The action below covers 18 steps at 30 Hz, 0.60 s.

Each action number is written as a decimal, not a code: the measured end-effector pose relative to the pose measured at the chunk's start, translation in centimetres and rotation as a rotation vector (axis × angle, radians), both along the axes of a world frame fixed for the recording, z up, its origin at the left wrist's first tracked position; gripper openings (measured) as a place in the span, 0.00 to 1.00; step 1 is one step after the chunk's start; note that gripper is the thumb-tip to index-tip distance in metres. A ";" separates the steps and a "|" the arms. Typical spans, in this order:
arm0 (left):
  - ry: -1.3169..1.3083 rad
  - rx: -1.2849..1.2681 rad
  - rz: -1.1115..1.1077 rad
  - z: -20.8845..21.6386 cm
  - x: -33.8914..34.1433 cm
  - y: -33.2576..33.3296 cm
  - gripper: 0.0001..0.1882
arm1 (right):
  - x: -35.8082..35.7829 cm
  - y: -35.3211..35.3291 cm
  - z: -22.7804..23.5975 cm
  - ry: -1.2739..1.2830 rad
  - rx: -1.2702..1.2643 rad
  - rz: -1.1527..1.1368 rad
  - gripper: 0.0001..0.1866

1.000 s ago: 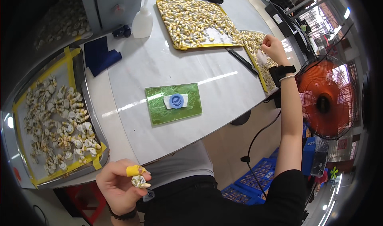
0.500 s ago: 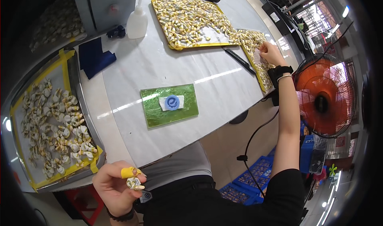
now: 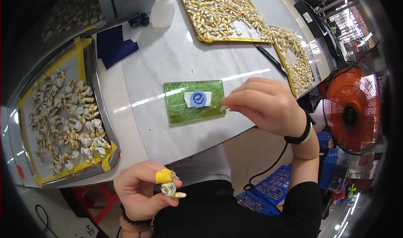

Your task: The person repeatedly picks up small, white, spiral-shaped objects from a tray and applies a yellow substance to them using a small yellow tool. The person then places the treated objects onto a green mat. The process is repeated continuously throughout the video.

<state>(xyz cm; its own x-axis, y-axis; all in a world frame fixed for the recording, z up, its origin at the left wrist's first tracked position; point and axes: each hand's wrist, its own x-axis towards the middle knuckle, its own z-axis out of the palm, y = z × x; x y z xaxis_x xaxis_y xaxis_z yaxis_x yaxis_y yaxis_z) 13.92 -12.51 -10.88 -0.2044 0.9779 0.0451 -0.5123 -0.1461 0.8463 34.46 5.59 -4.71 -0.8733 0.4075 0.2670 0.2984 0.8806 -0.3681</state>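
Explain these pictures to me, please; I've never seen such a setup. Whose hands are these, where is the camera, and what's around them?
There's no machine here: these are a person's two bare hands. Every picture comes from one wide, bent-looking camera worn on the head, looking down.

The left hand pinches a small, curled white-and-yellow piece. The right hand pinches a tiny pale bit, too small to identify, beside a flat green rectangular plate. On that plate sits a round blue disc over a white patch.

The pale grey tabletop also holds a metal-rimmed tray of similar curled pieces at left, and a yellow-edged tray of slim yellow-and-white pieces farther back.
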 end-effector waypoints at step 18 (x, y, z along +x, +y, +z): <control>-0.014 0.013 0.055 -0.3 -0.2 -0.7 0.19 | -3.5 0.5 -2.7 -0.079 0.330 0.070 0.06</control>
<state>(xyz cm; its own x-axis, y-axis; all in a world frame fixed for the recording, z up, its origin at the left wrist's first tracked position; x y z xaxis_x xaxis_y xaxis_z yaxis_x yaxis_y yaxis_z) 13.69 -13.17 -11.14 -0.2584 0.9645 0.0548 -0.5148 -0.1855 0.8370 30.97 6.08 -7.45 -0.9194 0.2484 0.3049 0.2489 0.9678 -0.0378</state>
